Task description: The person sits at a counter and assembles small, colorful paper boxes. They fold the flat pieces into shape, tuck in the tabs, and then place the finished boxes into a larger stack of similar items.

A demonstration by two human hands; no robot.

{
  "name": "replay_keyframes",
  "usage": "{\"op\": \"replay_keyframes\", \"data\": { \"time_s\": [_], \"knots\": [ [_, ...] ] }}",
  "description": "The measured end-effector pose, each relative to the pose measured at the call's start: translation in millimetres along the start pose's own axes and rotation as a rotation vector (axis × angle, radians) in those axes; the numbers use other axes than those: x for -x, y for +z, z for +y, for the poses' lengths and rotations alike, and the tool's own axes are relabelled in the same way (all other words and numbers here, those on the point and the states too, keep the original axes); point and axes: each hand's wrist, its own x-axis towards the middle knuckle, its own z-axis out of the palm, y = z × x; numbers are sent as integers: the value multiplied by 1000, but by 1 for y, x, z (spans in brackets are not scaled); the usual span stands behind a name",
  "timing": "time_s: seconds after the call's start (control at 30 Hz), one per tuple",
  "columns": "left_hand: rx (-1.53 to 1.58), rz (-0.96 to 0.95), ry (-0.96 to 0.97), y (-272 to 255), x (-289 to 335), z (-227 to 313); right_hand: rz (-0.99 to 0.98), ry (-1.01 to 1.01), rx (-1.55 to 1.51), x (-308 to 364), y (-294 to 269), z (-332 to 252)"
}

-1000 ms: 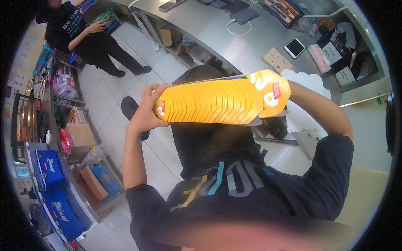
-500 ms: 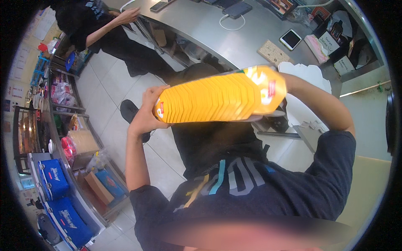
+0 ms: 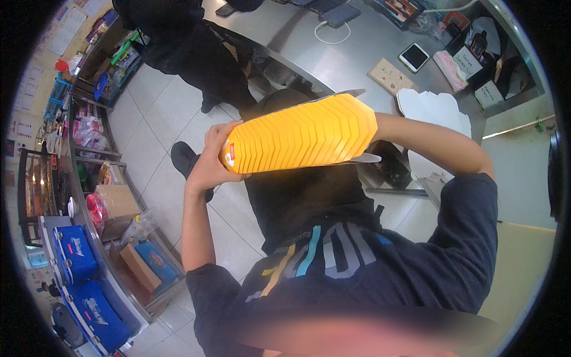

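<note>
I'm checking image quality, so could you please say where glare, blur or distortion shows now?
Head view: pale glare on the metal table, whose front edge curves; head view: smooth blur across the bottom middle, while the yellow stack looks fairly sharp.

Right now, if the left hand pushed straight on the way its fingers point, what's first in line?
The yellow stack: the left hand grips its left end, so contact is immediate. What lies past it is hard to judge for depth.

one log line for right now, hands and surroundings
left hand: grips left end of yellow stack | right hand: hidden behind stack's right end | on steel counter: white-edged phone
</note>
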Motion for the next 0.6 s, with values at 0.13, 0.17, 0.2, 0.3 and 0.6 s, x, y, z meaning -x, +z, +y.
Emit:
{"op": "replay_keyframes", "data": {
  "time_s": [0.13, 0.17, 0.2, 0.3, 0.6],
  "knots": [
    [-29, 14, -1, 0, 1, -3, 27, -1, 20, -4, 13, -1],
    [-28, 15, -1, -1, 1, -4, 33, 19, 18, -5, 17, -3],
    [-27, 17, 1, -1, 1, -4, 35, 47, 11, -5, 21, -7],
    [-40, 23, 4, -1, 1, -4, 33, 118, -10, -4, 28, -18],
    [-18, 55, -17, 5, 9, 6, -10, 327, -140, -19, 10, -54]
  ]
}}
